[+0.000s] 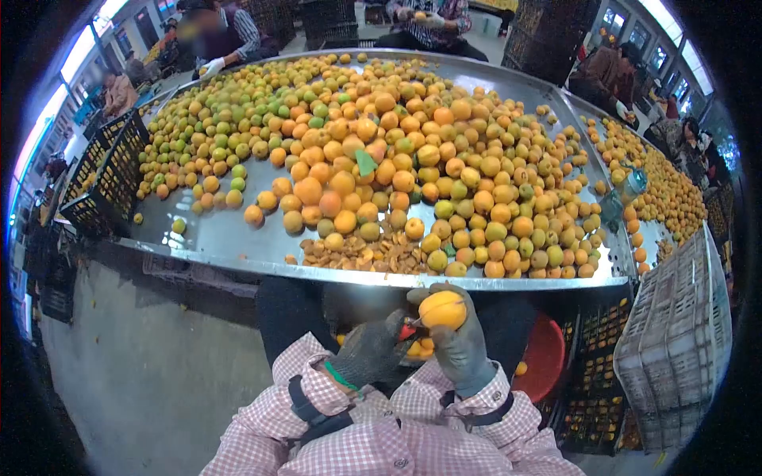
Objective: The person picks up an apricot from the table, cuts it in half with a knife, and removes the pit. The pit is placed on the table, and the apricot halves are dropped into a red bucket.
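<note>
In a grey work glove, my right hand (467,354) grips a yellow-orange apricot (442,310) with a dark line running around it. My left hand (367,351), in a dark knit glove with a green cuff, is closed around a small red-handled knife (407,328). The blade's tip end meets the left side of the fruit. Below the hands, in my lap area, lie cut apricot pieces (421,347). Just beyond, on the metal table (254,252), sits a heap of pits (357,254) in front of many whole apricots (381,151).
A black crate (107,178) stands at the table's left end. To my right are a red basin (546,357), black trays (597,373) holding fruit pieces, and a tilted grey crate (675,341). A plastic bottle (623,194) lies by the right table edge. Several people work around the tables.
</note>
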The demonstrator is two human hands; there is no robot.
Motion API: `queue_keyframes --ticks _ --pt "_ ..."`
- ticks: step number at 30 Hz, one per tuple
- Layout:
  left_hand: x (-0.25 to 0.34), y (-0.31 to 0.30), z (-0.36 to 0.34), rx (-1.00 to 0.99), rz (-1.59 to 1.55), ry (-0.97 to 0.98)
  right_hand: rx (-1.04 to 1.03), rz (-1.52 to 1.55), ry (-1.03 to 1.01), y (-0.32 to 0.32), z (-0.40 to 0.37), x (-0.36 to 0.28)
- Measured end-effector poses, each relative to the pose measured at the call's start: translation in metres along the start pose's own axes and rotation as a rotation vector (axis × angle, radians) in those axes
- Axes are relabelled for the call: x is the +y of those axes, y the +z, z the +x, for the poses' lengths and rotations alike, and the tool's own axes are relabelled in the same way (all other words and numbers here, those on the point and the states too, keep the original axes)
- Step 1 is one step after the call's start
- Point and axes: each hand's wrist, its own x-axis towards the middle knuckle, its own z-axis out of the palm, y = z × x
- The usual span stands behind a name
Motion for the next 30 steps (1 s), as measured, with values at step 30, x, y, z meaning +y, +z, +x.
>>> queue_keyframes --ticks 30 --pt "0.017 0.005 0.003 -0.028 -0.019 -0.105 0.063 -0.098 -0.154 0.002 0.0 0.013"
